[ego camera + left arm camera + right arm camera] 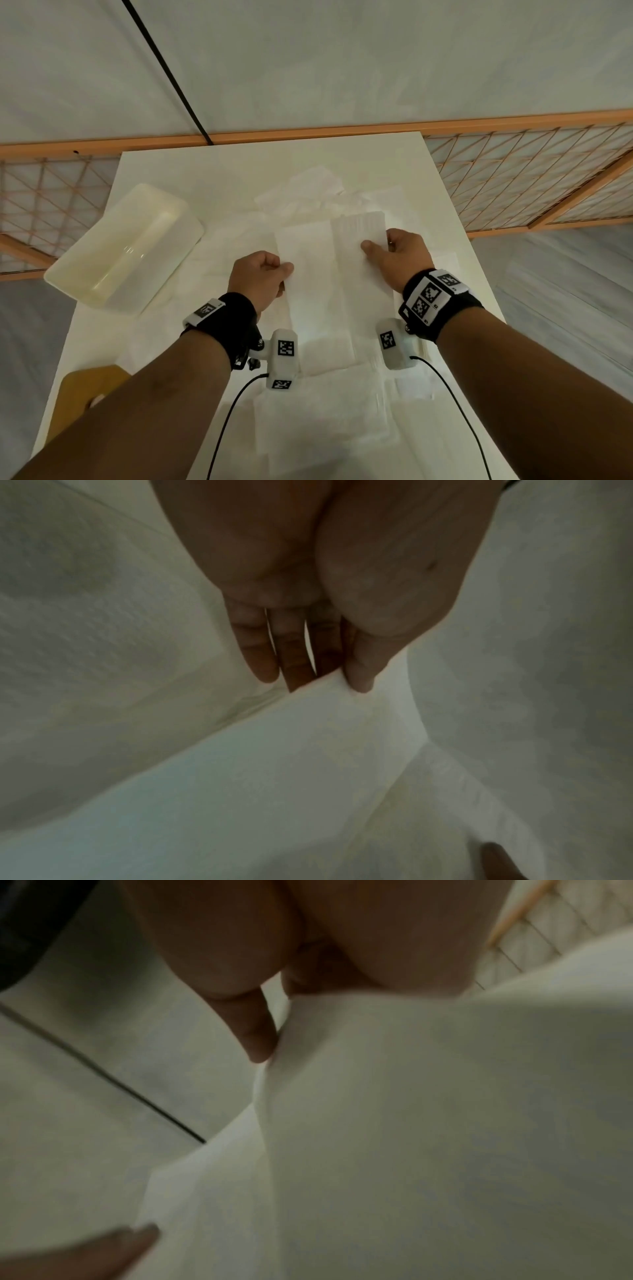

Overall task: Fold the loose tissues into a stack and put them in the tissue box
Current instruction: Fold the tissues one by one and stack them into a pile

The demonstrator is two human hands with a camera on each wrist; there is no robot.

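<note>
A white tissue (329, 274) is held up above the table, creased lengthwise down its middle. My left hand (270, 277) pinches its left edge between thumb and fingers; the left wrist view shows the thumb on top of the tissue (308, 737) edge. My right hand (390, 250) pinches the right edge, thumb over the sheet; in the right wrist view the tissue (411, 1123) fills most of the picture. Crumpled loose tissues (315, 192) lie at the far middle of the table. Flat folded tissues (329, 421) lie near the front. The cream tissue box (126, 246) lies open at the left.
The white table (212, 171) ends at edges on the left and right, with grey floor beyond. A wooden lattice rail (513, 164) runs behind it. A wooden chair part (85, 387) shows at the front left. Cables (233, 411) trail from my wrist cameras.
</note>
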